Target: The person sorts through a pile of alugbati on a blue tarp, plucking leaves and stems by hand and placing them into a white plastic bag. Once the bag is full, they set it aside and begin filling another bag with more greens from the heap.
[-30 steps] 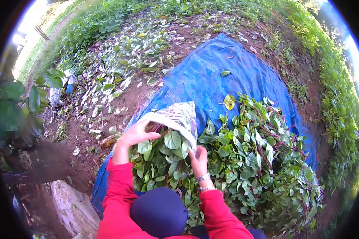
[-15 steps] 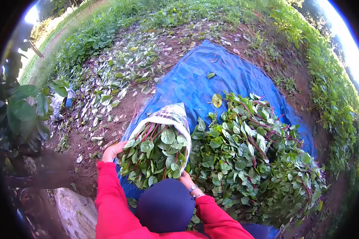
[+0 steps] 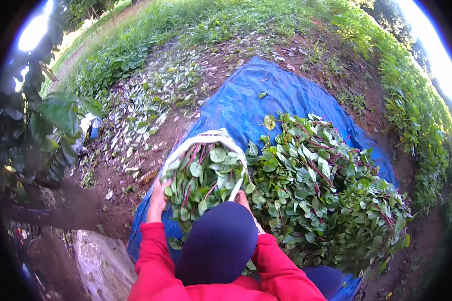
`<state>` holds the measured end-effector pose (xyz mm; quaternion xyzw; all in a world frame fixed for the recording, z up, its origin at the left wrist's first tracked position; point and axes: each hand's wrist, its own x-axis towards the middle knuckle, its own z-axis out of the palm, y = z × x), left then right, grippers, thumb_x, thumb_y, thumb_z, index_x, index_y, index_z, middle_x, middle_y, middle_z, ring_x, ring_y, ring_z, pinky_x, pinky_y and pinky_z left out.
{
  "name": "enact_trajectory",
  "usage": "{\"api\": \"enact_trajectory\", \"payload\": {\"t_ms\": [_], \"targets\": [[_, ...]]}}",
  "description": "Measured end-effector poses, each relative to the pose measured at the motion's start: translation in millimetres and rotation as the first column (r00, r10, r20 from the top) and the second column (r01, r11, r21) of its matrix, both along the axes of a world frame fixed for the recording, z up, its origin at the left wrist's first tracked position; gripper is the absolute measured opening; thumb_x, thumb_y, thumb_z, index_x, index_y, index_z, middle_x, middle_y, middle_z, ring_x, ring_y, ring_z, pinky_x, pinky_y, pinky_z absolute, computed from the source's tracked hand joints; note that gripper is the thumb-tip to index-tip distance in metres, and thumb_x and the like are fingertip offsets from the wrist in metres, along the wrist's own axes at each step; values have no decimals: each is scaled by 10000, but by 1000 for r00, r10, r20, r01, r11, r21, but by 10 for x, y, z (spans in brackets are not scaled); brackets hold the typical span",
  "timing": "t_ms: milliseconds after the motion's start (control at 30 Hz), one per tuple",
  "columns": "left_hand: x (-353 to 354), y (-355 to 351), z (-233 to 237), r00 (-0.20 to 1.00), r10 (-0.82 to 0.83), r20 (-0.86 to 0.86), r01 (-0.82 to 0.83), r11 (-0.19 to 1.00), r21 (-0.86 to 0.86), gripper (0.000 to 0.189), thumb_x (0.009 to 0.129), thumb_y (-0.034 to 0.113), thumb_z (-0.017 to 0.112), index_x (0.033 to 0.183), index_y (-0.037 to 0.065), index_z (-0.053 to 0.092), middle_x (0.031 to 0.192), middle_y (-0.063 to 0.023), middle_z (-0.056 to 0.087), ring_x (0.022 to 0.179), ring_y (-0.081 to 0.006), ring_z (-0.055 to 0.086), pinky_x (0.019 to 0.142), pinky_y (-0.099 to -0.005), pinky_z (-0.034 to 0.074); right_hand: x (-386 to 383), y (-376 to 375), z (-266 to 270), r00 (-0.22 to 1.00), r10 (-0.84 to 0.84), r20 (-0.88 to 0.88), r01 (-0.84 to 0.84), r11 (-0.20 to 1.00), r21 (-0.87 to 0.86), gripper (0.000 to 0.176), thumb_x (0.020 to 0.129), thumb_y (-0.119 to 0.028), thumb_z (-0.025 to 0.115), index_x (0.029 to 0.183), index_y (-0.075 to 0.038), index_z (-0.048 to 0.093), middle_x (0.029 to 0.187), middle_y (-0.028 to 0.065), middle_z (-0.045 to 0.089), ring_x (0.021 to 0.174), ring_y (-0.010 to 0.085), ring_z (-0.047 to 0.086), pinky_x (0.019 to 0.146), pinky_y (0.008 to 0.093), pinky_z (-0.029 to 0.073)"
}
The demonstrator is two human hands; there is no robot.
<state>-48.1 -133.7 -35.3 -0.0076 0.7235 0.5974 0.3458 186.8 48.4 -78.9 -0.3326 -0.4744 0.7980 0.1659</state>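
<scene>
A white woven sack (image 3: 206, 138) stuffed with green leaves on red stems stands open on the blue tarp (image 3: 266, 95). My left hand (image 3: 159, 196) grips the sack's left edge. My right hand (image 3: 243, 199) grips its right edge, partly hidden behind my dark blue knee (image 3: 218, 243). Both arms wear red sleeves. A large heap of the same leafy stems (image 3: 326, 190) lies on the tarp just right of the sack.
Bare soil strewn with loose leaves (image 3: 145, 100) lies left of the tarp. A tree trunk (image 3: 50, 200) and a pale stone (image 3: 103, 266) are at the lower left. Green vegetation (image 3: 412, 100) borders the right and far sides.
Both hands slid down from the sack's mouth to its sides. The sack was raised more upright and drawn closer to my knee.
</scene>
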Motion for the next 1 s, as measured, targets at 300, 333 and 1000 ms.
{"api": "enact_trajectory", "payload": {"t_ms": [300, 333, 1000], "targets": [[298, -524, -790, 944, -9, -329, 69, 983, 171, 466, 842, 163, 535, 1272, 62, 386, 1226, -104, 485, 1032, -241, 502, 870, -356, 419, -90, 110, 109, 985, -135, 111, 57, 847, 529, 219, 693, -16, 590, 895, 2, 506, 678, 17, 530, 584, 64, 479, 517, 235, 402], [157, -511, -478, 883, -96, -459, -16, 972, -235, 367, 812, 78, 549, 1162, 37, 448, 1090, -133, 564, 934, -272, 549, 820, -365, 433, -70, 63, 270, 982, -182, 46, 122, 804, 582, 179, 683, -37, 613, 827, 0, 514, 627, 19, 511, 594, 71, 488, 531, 251, 402], [426, 1077, 791, 448, -436, -781, 612, 786, -88, 268, 741, 234, 619, 943, 58, 633, 1060, -136, 533, 1006, -285, 501, 876, -371, 416, 132, -154, 427, 990, 123, 64, -125, 991, 35, 457, 762, -64, 621, 1183, -10, 454, 927, 12, 578, 722, 49, 510, 609, 232, 439]]}}
